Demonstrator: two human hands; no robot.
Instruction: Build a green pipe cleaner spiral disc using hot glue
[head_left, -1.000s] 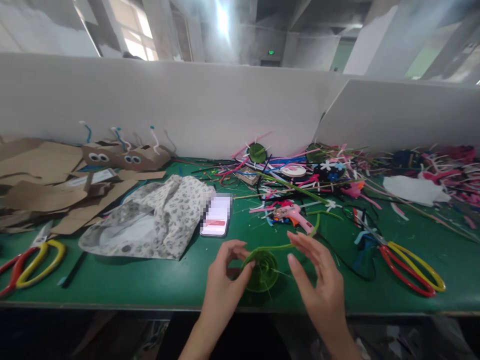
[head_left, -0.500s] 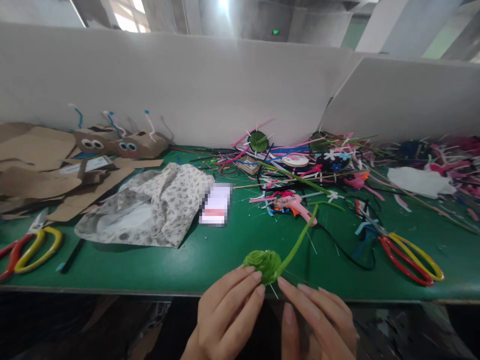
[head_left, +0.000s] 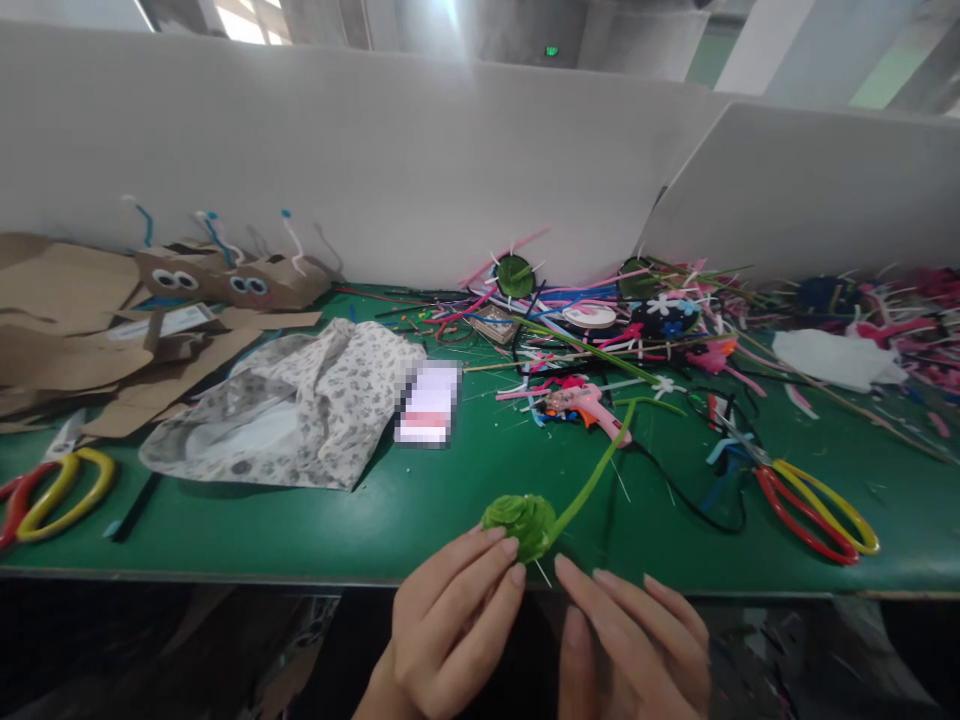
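Near the table's front edge, my left hand (head_left: pixel 457 620) is closed on a green coil of pipe cleaner (head_left: pixel 521 522), wound into a flat round. The coil's loose tail (head_left: pixel 589 490) runs up and right, bending sharply at its far end. A thin white strand (head_left: pixel 544 573) sticks out below the coil. My right hand (head_left: pixel 637 635) is just right of the coil, fingers extended and apart, with a small gap between its index fingertip and the coil. Nothing shows in that hand. Beyond the coil lies a pink glue gun (head_left: pixel 589 405).
Red-and-yellow scissors (head_left: pixel 814 510) lie at right, another pair (head_left: pixel 56 490) at left. A patterned cloth (head_left: pixel 300 410) and a blurred-out phone-like rectangle (head_left: pixel 429 403) lie left of centre. Pipe cleaners (head_left: pixel 600 340) crowd the back; cardboard pieces (head_left: pixel 67 340) fill the back left.
My right index fingertip has drawn slightly away from the coil. My left hand keeps its hold. The whole view has shifted a little.
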